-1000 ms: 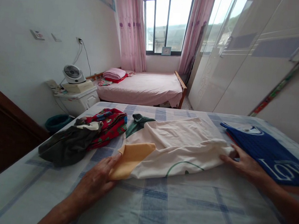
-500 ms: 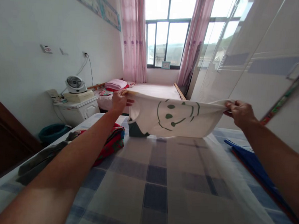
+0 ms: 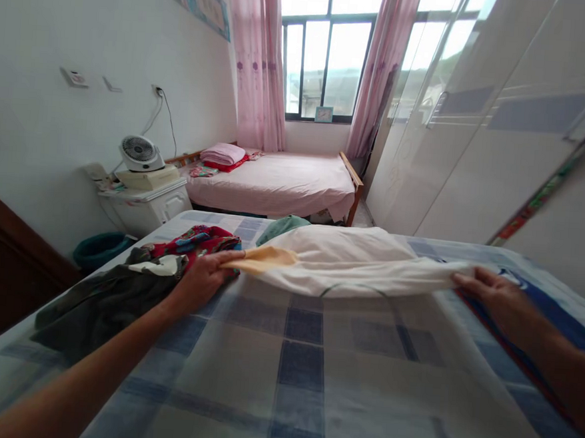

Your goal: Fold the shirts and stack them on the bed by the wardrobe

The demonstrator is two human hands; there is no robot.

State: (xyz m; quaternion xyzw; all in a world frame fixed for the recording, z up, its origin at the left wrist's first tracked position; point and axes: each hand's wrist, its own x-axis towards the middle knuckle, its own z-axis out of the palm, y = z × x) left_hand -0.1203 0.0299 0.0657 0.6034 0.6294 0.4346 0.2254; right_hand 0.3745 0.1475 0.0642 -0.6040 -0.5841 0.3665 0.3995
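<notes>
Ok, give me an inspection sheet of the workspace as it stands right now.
Surface: bed with blue checked sheet, near part bare.
Job's things: cream T-shirt with yellow sleeve, stretched low over the sheet between both hands.
Clutter: red floral garment and dark garment on the left; blue garment on the right.
Hands: left hand grips the sleeve end; right hand grips the other end, fingers closed on cloth.
Cables: one black cable from wall socket toward the fan.
Surroundings: pink bed, window, pink curtains, white wardrobe, bedside cabinet.
</notes>
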